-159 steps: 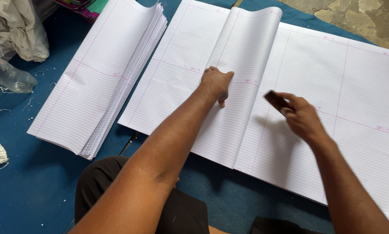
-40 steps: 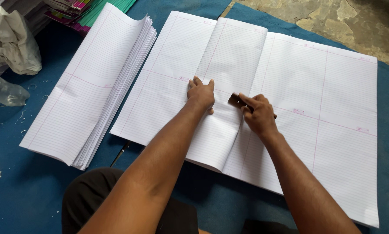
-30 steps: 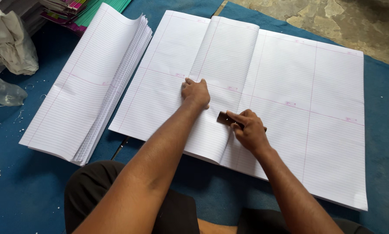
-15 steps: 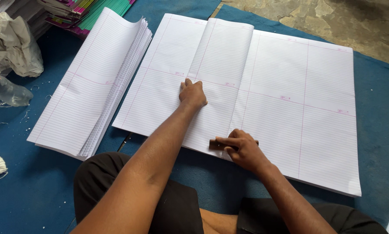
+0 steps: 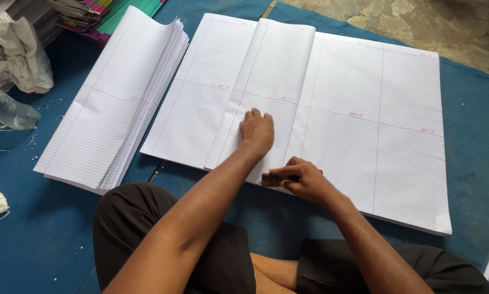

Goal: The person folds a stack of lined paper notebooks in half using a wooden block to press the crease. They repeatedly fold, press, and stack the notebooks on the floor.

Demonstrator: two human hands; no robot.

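Note:
A big sheet of ruled white paper (image 5: 375, 114) lies flat on the blue mat (image 5: 473, 136), with a folded flap (image 5: 271, 76) lying over its left middle. My left hand (image 5: 257, 132) presses flat on the flap, fingers spread. My right hand (image 5: 301, 179) holds a small dark brown block (image 5: 270, 178) against the fold at the sheet's near edge.
A thick stack of folded ruled sheets (image 5: 119, 98) lies to the left. Coloured booklets (image 5: 114, 12) are piled at the top left, beside a crumpled white bag (image 5: 13, 54) and a clear plastic bottle (image 5: 7, 111). Bare stone floor (image 5: 418, 16) lies beyond the mat.
My right hand has drawn the brown block down the fold from mid-sheet to the near edge. The flap, raised and curved earlier, now lies flat. My left hand stays pressed on it.

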